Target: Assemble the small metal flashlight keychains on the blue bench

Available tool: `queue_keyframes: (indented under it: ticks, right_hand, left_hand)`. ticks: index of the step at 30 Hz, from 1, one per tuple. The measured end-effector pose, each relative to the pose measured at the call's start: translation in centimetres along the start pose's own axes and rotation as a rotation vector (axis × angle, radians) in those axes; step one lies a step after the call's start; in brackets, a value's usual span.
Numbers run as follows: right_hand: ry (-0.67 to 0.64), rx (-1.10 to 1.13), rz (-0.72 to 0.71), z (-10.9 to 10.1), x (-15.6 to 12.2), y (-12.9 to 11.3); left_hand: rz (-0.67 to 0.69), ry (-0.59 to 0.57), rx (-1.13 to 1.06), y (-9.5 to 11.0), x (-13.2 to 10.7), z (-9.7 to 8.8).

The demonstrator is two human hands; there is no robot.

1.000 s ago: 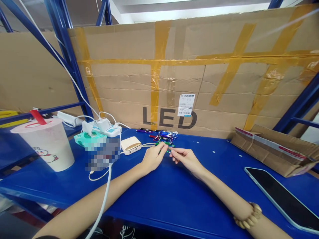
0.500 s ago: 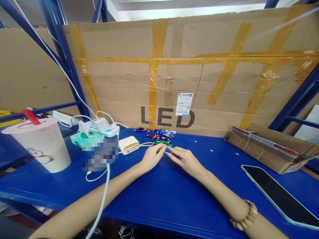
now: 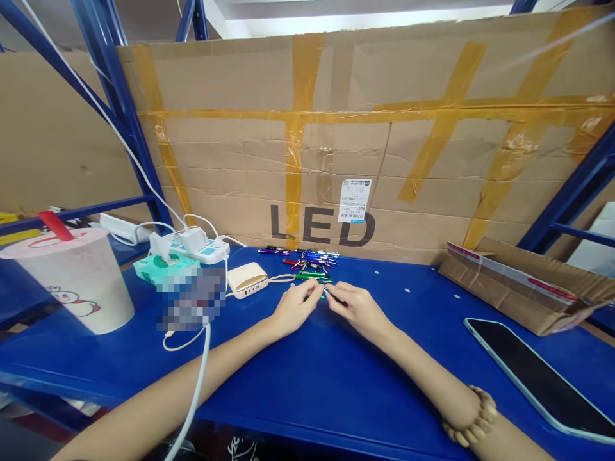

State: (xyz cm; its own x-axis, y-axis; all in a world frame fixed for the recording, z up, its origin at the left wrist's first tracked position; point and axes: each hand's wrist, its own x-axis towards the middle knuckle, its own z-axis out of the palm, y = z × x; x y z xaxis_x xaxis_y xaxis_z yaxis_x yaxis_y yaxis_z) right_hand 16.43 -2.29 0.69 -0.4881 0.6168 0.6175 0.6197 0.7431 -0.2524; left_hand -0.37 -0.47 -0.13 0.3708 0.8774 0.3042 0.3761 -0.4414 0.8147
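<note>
My left hand [image 3: 294, 308] and my right hand [image 3: 356, 308] rest on the blue shelf top [image 3: 307, 378], fingertips meeting. Both pinch a small green metal piece [image 3: 325, 292] between them; most of it is hidden by the fingers. Just beyond the hands lies a pile of small coloured metal pieces [image 3: 311, 262], blue, purple, red and green, close to the cardboard wall. My right wrist wears a beaded bracelet [image 3: 471, 419].
A cardboard sheet marked LED [image 3: 321, 225] backs the shelf. On the left stand a lidded drink cup [image 3: 72, 278], a tissue pack [image 3: 154, 266], a power strip with chargers [image 3: 192, 246] and a power bank [image 3: 247, 280] with a white cable [image 3: 196, 384]. A tablet [image 3: 533, 371] and a flat cardboard box [image 3: 523, 285] lie right.
My hands have drawn a little closer together over the green piece. The view has shifted slightly; nothing else moved.
</note>
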Motion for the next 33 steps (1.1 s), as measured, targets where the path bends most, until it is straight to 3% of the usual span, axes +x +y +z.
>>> queue_keyframes:
  ticks: [9,13,19,25,33]
  right_hand:
    - [0.099,0.090,0.094,0.0,0.1,-0.1]
    - [0.060,0.046,-0.002,-0.3,0.2,-0.2]
    - [-0.059,-0.103,-0.106,-0.5,0.0,0.4]
    - [-0.024,0.060,-0.020,-0.4,-0.1,0.6]
    - [0.166,0.398,0.283,0.2,0.1,0.4]
  left_hand:
    - [0.005,-0.079,-0.200,-0.1,0.3,0.1]
    - [0.022,-0.056,-0.269,-0.2,0.4,0.3]
    - [0.058,-0.073,-0.142,-0.3,0.8,-0.6]
    - [0.087,-0.092,-0.103,-0.3,0.8,-0.8]
    - [0.100,0.054,-0.120,-0.1,0.9,-0.8]
